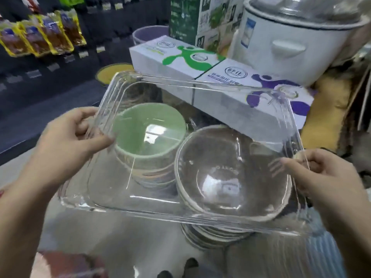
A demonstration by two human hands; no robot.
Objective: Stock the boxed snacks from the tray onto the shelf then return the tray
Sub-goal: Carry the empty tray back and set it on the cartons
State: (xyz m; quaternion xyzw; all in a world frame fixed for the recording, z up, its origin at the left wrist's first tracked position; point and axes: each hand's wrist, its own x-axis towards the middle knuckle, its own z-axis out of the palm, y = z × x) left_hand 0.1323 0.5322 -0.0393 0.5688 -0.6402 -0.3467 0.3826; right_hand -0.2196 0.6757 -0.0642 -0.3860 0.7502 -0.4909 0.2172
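I hold a clear plastic tray [112, 189] level in front of me, and nothing lies in it. My left hand [68, 137] grips its left rim, thumb over the edge. My right hand [321, 175] pinches its right rim. Through the tray I see a stack of green bowls [148, 129] and a stack of grey bowls [230, 177] directly below it. The dark shelf [46, 81] runs along the left, with yellow snack bags [40, 35] hanging on it.
Two white boxes, one with green print [174, 57] and one with purple print [261, 85], lie just behind the tray. A white rice cooker [291, 39] and a green carton [184, 17] stand farther back. A yellow dish [112, 74] sits near the shelf.
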